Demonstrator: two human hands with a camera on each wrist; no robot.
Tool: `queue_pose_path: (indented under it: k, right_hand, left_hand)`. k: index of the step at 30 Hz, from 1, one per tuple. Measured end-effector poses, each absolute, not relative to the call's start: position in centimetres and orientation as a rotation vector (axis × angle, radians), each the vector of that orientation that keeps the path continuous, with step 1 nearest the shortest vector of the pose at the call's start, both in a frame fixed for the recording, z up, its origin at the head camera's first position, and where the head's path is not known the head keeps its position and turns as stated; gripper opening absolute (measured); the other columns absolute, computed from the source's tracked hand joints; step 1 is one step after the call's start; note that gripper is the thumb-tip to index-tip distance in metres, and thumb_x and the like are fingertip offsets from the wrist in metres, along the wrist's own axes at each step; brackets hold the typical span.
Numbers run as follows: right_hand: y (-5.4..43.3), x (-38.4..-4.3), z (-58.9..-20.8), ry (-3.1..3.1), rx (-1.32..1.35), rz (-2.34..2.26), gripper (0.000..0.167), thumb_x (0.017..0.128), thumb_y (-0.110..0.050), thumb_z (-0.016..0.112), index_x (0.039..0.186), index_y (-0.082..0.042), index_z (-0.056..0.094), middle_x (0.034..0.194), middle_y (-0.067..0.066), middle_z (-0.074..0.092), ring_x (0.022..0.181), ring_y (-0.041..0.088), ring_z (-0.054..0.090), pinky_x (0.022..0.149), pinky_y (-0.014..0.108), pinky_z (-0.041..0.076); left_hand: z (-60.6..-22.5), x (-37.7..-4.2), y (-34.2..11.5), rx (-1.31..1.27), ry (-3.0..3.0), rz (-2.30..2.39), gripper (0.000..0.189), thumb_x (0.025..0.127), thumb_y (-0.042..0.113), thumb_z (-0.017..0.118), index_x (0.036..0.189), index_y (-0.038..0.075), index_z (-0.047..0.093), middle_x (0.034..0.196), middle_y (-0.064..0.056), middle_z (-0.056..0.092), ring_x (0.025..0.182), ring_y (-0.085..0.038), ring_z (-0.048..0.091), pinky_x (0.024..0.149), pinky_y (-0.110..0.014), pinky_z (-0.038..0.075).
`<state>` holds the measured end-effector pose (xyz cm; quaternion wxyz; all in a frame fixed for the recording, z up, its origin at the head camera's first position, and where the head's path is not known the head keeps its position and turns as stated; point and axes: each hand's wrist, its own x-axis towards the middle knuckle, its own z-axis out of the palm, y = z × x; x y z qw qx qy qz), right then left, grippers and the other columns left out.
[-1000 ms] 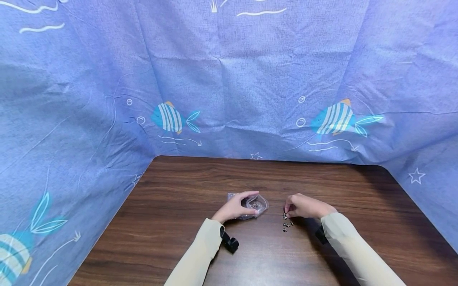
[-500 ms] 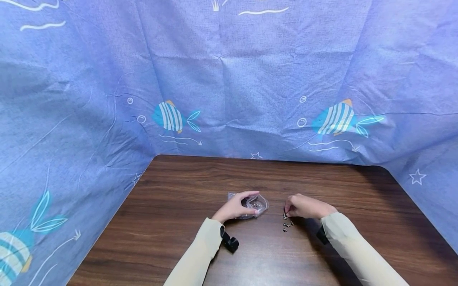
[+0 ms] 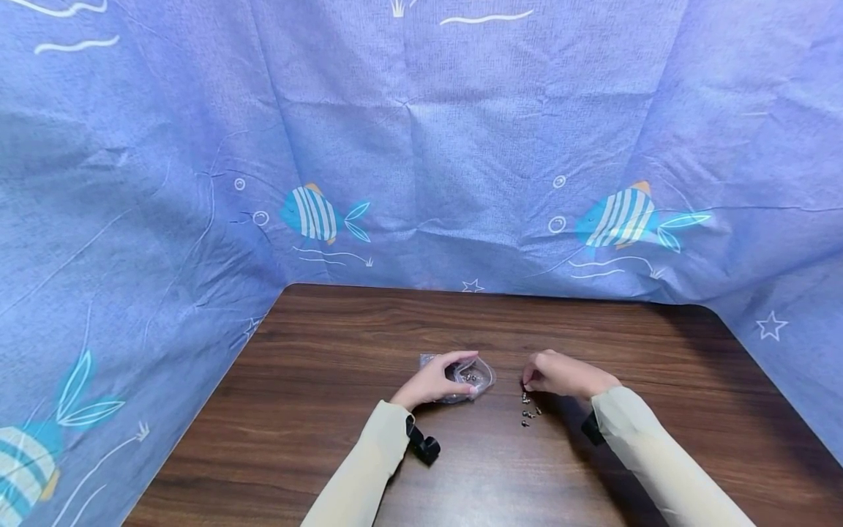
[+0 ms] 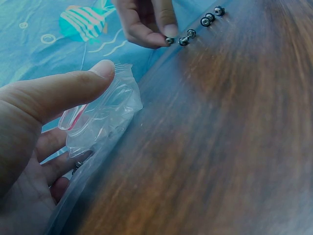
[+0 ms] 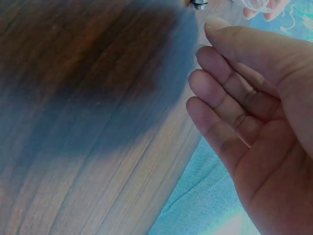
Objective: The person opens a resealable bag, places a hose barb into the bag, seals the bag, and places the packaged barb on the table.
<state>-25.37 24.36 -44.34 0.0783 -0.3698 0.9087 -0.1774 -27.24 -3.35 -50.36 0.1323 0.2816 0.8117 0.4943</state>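
Note:
My left hand (image 3: 431, 382) holds a clear zip bag (image 3: 487, 372), thumb and fingers spread around its mouth, which gapes to the right. A few small metal screws (image 3: 470, 378) show inside the bag. In the left wrist view the bag's red zip line shows near the thumb. My right hand (image 3: 565, 375) pinches one small screw (image 4: 169, 40) between thumb and fingertips, just above the table. Several loose screws (image 3: 529, 415) lie beneath and in front of that hand. From the right wrist the pinched screw cannot be made out.
Both hands work over a dark wood-grain table (image 3: 356, 329). A blue cloth (image 3: 461, 161) with fish prints hangs behind it and along the sides. Each wrist carries a black strap, the left one with a small camera mount (image 3: 424, 448).
My right hand has risen slightly off the loose screws, with one screw in its fingertips. The left hand and the bag have stayed in place.

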Motion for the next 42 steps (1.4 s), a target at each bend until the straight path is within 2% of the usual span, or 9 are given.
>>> queue_pose_path:
  k: [6, 24, 36, 42]
  right_hand:
    - [23.9, -25.6, -43.9, 2.753, -1.147, -0.523, 0.007, 0.084, -0.004, 0.070, 0.079, -0.008, 0.070, 0.077, -0.005, 0.063, 0.069, -0.002, 0.052, 0.062, 0.019, 0.049]
    - [21.8, -26.5, -42.4, 2.805, -1.237, -0.466, 0.005, 0.085, -0.011, 0.071, 0.083, -0.006, 0.071, 0.081, -0.005, 0.065, 0.074, 0.006, 0.060, 0.070, 0.022, 0.053]
    - [20.0, -26.8, -41.7, 2.778, -1.254, -0.508, 0.006, 0.084, -0.010, 0.071, 0.080, -0.007, 0.069, 0.080, -0.004, 0.064, 0.073, 0.006, 0.060, 0.069, 0.022, 0.053]
    - [19.3, -26.8, -41.7, 2.795, -1.288, -0.501, 0.004, 0.082, -0.006, 0.073, 0.080, -0.009, 0.070, 0.080, -0.004, 0.063, 0.073, 0.006, 0.059, 0.070, 0.022, 0.053]
  left_hand:
    - [-50.4, -27.3, -3.3, 0.827, 2.365, 1.434, 0.067, 0.081, 0.023, 0.079, 0.140, 0.014, 0.051, 0.141, 0.001, 0.053, 0.129, -0.015, 0.048, 0.107, -0.035, 0.038]
    - [-49.9, -27.0, -3.3, 0.837, 2.381, 1.417, 0.066, 0.081, 0.022, 0.078, 0.140, 0.013, 0.051, 0.141, 0.000, 0.054, 0.130, -0.016, 0.047, 0.109, -0.034, 0.037]
    - [-50.1, -27.1, -3.3, 0.858, 2.399, 1.409, 0.066, 0.080, 0.023, 0.079, 0.139, 0.012, 0.052, 0.137, -0.003, 0.057, 0.122, -0.017, 0.053, 0.104, -0.030, 0.040]
    - [-50.0, -27.0, -3.3, 0.840, 2.384, 1.419, 0.065, 0.081, 0.022, 0.078, 0.140, 0.013, 0.051, 0.136, -0.004, 0.057, 0.119, -0.018, 0.054, 0.102, -0.032, 0.042]
